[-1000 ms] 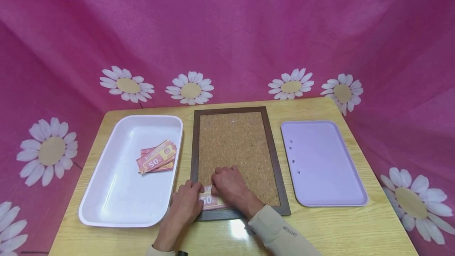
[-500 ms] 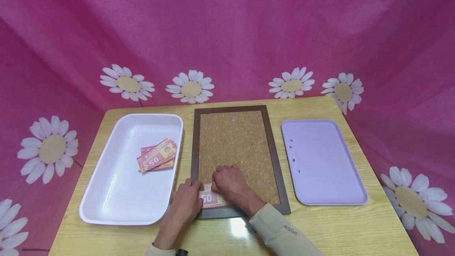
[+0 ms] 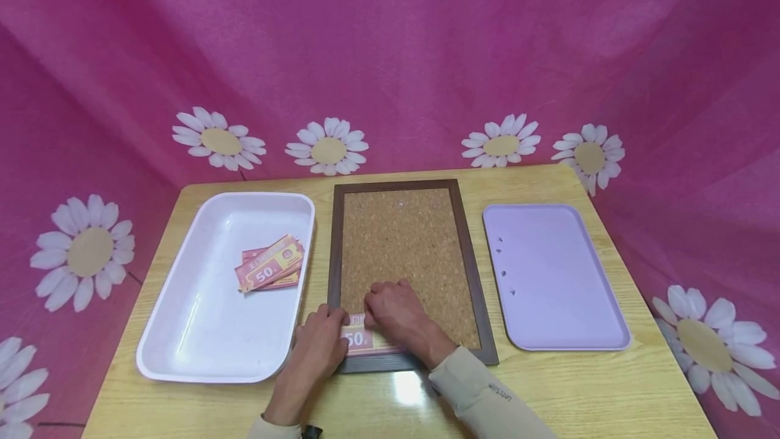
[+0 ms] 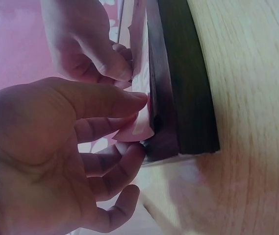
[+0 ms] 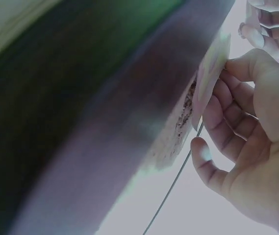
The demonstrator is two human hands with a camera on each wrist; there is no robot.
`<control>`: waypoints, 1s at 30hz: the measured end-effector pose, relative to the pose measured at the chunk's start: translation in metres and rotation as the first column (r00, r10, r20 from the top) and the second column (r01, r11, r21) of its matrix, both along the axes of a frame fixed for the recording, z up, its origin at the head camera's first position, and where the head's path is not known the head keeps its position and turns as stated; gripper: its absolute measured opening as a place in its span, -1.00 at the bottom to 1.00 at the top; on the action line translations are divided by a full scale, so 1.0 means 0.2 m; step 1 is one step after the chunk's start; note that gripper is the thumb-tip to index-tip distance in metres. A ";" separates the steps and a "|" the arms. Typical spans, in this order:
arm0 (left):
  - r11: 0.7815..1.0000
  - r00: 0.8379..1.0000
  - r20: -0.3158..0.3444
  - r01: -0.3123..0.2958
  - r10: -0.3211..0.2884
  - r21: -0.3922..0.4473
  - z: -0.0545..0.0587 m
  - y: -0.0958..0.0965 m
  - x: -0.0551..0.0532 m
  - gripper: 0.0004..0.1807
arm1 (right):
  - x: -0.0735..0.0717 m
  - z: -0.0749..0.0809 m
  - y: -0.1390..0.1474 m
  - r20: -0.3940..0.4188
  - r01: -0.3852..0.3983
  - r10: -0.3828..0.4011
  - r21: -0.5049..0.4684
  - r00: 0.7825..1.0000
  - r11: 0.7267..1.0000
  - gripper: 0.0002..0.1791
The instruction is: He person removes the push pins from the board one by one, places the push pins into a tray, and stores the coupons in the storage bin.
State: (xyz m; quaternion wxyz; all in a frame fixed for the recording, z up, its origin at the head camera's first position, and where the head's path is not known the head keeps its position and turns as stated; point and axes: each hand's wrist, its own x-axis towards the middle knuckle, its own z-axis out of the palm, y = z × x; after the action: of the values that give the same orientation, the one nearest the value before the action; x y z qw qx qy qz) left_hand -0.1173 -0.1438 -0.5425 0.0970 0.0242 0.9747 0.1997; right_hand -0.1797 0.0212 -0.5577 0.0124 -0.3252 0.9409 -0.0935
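Observation:
A pink and yellow coupon marked 50 lies along the bottom edge of a cork board with a dark frame. My left hand pinches the coupon's left end between thumb and index finger, while the other fingers stay loosely bent. On the coupon's middle, my right hand rests with curled fingers, its thumb against the paper in the right wrist view. Whether anything small sits between the right thumb and fingers is hidden. The right hand covers part of the coupon.
To the left stands a white tub with several stacked coupons inside. A lilac tray on the right carries several small dark pin-like pieces along its left side. All rest on a wooden table before a magenta daisy curtain.
Both hands keep their places on the coupon and board. The whole head view has shifted very slightly; nothing else visibly differs.

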 end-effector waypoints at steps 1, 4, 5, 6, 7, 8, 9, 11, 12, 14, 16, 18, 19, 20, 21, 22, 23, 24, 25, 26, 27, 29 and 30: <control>1.000 1.000 -0.007 0.004 -0.004 0.000 0.00 0.00 0.00 -0.73 | 0.00 0.00 0.00 0.000 -0.001 0.001 0.001 1.000 1.000 -0.94; 1.000 1.000 -0.017 0.011 -0.011 0.001 0.00 0.00 0.00 -0.73 | 0.00 0.01 0.01 -0.001 -0.002 0.002 0.003 1.000 1.000 -0.94; 1.000 1.000 -0.017 0.012 -0.012 0.004 0.00 0.00 0.00 -0.73 | 0.00 0.01 0.01 -0.004 0.000 0.000 0.004 1.000 1.000 -0.93; 1.000 1.000 -0.017 0.012 -0.012 0.005 0.00 0.00 0.00 -0.73 | 0.01 0.01 0.01 -0.006 0.001 -0.001 0.005 1.000 1.000 -0.93; 1.000 1.000 -0.017 0.013 -0.013 0.008 0.01 0.00 0.00 -0.72 | 0.01 0.02 0.01 -0.007 0.003 -0.003 0.005 1.000 1.000 -0.92; 1.000 1.000 -0.010 0.012 -0.012 0.011 0.01 0.00 0.00 -0.72 | 0.01 0.02 0.01 -0.009 0.006 -0.006 0.004 1.000 1.000 -0.91; 1.000 1.000 -0.005 0.012 -0.012 0.012 0.01 0.00 0.00 -0.72 | 0.01 0.02 0.01 -0.016 0.009 -0.009 0.004 1.000 1.000 -0.90; 1.000 1.000 0.016 0.010 -0.011 0.016 0.02 0.01 0.00 -0.72 | 0.00 0.02 0.02 -0.013 0.020 -0.020 0.001 1.000 1.000 -0.89; 1.000 1.000 0.024 0.012 -0.012 0.020 0.03 0.01 0.00 -0.73 | 0.00 0.02 0.02 -0.012 0.027 -0.027 0.000 1.000 1.000 -0.88; 0.999 0.999 0.046 0.010 -0.012 0.041 0.04 0.01 0.00 -0.73 | 0.00 0.02 0.03 -0.012 0.047 -0.047 0.003 0.999 0.999 -0.87; 0.997 0.998 0.061 0.004 -0.009 0.073 0.05 0.01 0.00 -0.74 | -0.01 0.02 0.04 -0.006 0.067 -0.067 0.010 0.998 0.998 -0.85; 0.994 0.997 0.073 -0.007 -0.001 0.107 0.05 0.01 0.00 -0.75 | -0.02 0.03 0.05 -0.003 0.088 -0.088 0.016 0.996 0.996 -0.84; 0.993 0.997 0.077 -0.011 0.002 0.120 0.05 0.01 0.00 -0.75 | -0.02 0.03 0.06 0.000 0.097 -0.097 0.020 0.995 0.995 -0.84; 0.991 0.997 0.080 -0.015 0.004 0.130 0.06 0.01 0.00 -0.75 | -0.02 0.04 0.06 0.004 0.103 -0.103 0.023 0.995 0.994 -0.85; 0.990 0.997 0.082 -0.018 0.006 0.138 0.06 0.01 0.00 -0.74 | -0.02 0.04 0.07 0.008 0.108 -0.108 0.025 0.994 0.994 -0.85; 0.989 0.996 0.089 -0.023 0.011 0.145 0.06 0.02 0.00 -0.74 | -0.03 0.04 0.08 0.007 0.111 -0.111 0.031 0.994 0.993 -0.85; 0.988 0.995 0.095 -0.029 0.015 0.151 0.07 0.02 0.00 -0.74 | -0.03 0.05 0.08 0.010 0.113 -0.113 0.035 0.994 0.993 -0.85; 0.988 0.996 0.091 -0.025 0.011 0.155 0.07 0.01 0.00 -0.73 | -0.03 0.05 0.09 0.009 0.112 -0.112 0.039 0.994 0.993 -0.85; 0.986 0.995 0.095 -0.031 0.016 0.162 0.07 0.01 0.00 -0.72 | -0.03 0.05 0.09 0.009 0.110 -0.110 0.042 0.994 0.993 -0.86; 0.985 0.995 0.098 -0.035 0.019 0.168 0.07 0.01 0.00 -0.71 | -0.03 0.06 0.10 0.008 0.109 -0.109 0.043 0.994 0.993 -0.85; 0.984 0.995 0.100 -0.039 0.022 0.173 0.08 0.01 0.00 -0.71 | -0.03 0.06 0.10 0.003 0.108 -0.108 0.044 0.994 0.993 -0.85; 0.983 0.996 0.092 -0.035 0.019 0.182 0.08 0.01 -0.01 -0.70 | -0.03 0.06 0.11 0.001 0.109 -0.109 0.043 0.994 0.993 -0.85; 0.982 0.996 0.088 -0.034 0.018 0.186 0.08 0.00 -0.01 -0.70 | -0.03 0.07 0.11 0.003 0.111 -0.111 0.040 0.994 0.993 -0.85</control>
State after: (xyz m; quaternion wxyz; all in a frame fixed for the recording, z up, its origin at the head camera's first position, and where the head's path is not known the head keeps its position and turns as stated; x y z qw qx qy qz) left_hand -0.1185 -0.1429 -0.5257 0.1336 0.0117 0.9468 0.2927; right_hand -0.1864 0.0439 -0.5440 0.0161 -0.2719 0.9592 -0.0761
